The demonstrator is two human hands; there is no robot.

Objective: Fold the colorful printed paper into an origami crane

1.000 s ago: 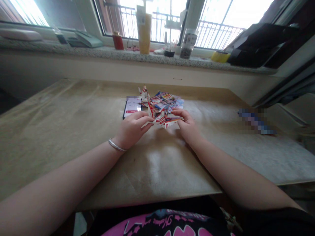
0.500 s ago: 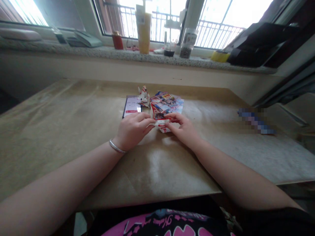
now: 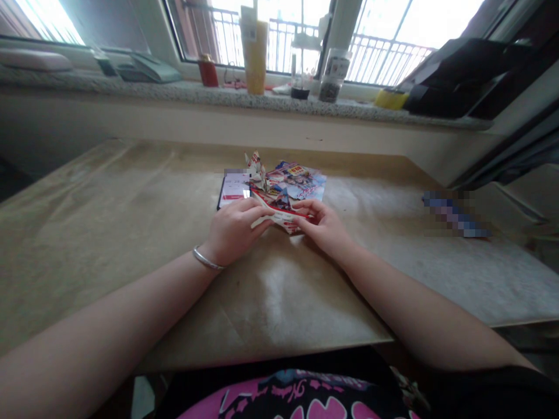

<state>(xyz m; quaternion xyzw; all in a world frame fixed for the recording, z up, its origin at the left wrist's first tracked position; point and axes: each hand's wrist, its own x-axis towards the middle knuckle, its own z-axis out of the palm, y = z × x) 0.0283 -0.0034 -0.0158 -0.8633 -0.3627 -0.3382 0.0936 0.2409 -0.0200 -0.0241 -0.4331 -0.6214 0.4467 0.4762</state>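
Note:
Between my two hands is a folded piece of printed paper [image 3: 286, 217], white with red lettering and a red edge. My left hand [image 3: 236, 224], with a silver bangle on the wrist, pinches its left side. The thumb and fingers of my right hand [image 3: 321, 224] grip its right side. Just beyond lie several colourful printed sheets [image 3: 301, 181]. A folded paper shape with pointed tips [image 3: 257, 170] stands to their left. Near my left fingers lies a phone [image 3: 234, 187] with a lit screen.
The table [image 3: 131, 233] has a tan cover. At its right lies a blurred blue item [image 3: 454, 215]. Along the window sill [image 3: 174, 90] stand a red bottle [image 3: 208, 71], a tall yellow container [image 3: 255, 58], a jar [image 3: 334, 75] and a black object [image 3: 454, 87].
The paper in my hands has opened out wider, its red edge now slanting up to the left over the sheets behind. My hands have barely shifted.

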